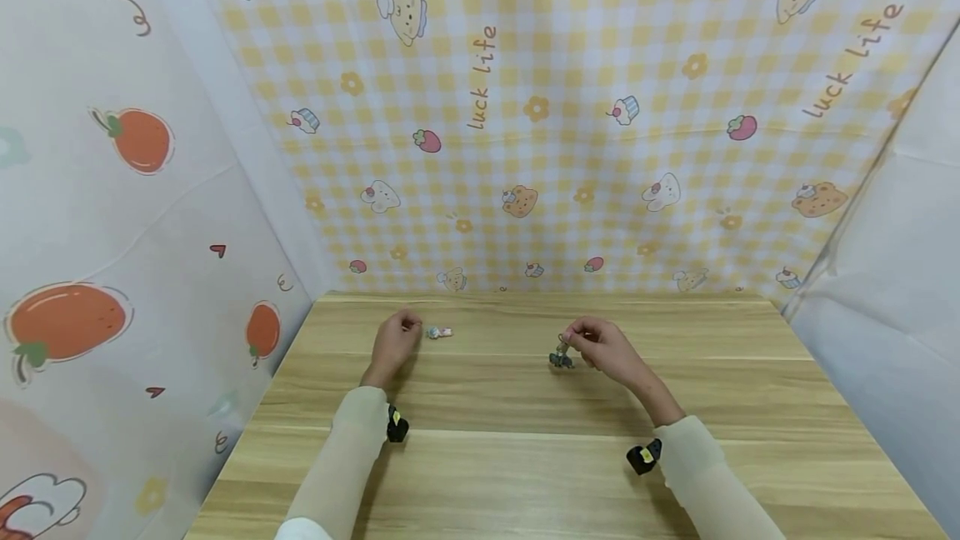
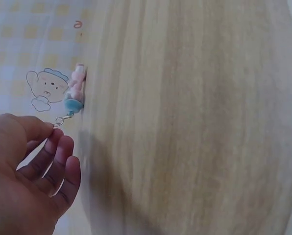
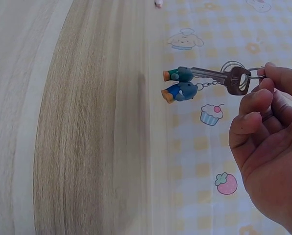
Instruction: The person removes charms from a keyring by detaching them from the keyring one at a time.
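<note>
My left hand is over the far left of the table, thumb and index finger pinching the small metal chain of a pink and light-blue keychain charm. In the head view that charm extends to the right of the fingertips, at or just above the tabletop. My right hand pinches a metal key ring between thumb and index finger. From it hang a key with a dark head and two small figurines, one green and one blue, both with orange ends.
A wood-grain table spans the space beneath both hands. Behind it hangs a yellow-checked cloth with cartoon prints, and a fruit-printed white cloth borders the left. Black wrist cameras sit on the left wrist and right wrist.
</note>
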`<state>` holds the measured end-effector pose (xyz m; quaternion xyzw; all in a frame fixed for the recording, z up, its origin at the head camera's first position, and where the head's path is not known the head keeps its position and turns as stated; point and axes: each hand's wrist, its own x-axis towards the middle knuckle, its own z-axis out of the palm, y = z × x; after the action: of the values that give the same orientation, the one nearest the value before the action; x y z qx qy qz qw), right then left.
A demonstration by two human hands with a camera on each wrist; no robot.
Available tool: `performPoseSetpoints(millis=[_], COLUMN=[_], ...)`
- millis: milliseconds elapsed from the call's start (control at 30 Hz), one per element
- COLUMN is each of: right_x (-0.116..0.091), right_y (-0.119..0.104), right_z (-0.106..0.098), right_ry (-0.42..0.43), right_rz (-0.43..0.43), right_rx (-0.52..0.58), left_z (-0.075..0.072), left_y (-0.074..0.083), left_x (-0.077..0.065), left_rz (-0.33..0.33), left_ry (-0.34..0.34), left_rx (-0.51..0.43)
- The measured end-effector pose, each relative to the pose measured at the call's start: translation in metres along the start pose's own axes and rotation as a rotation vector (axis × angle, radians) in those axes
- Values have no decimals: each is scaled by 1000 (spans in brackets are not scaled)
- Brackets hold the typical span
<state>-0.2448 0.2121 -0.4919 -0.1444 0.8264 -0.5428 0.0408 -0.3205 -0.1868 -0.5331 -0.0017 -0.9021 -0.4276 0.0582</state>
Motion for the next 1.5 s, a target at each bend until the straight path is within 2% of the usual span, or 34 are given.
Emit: performPoseSetpoints(millis=[200,333,733,900,1133,1333,1500], right_x=[0,0,1,1,1,1,2], right_y=[-1,1,2,0,-1,-2,-5], right_z=[1,0,0,0,0,1,3], right_ry=[-1,-1,-7,-8,-14,-25,-20], right_rz=[7,2,-4,-4,-6,-17,-21], right_rx=[-2,-4,-8,-2,2,4,4], left_z=[-1,-1,1,3,10,20,31], left_y=[-5,-7,-7,1,18,34,56], left_x=[-1,0,0,-1,-4,-7,-16], left_rz=[-55,-76,-62,-30,19,118,217], left_ry=[-4,-18,-11,7,-14,-32,-64], left_rx=[39,33,22,32,-14,-45,-71])
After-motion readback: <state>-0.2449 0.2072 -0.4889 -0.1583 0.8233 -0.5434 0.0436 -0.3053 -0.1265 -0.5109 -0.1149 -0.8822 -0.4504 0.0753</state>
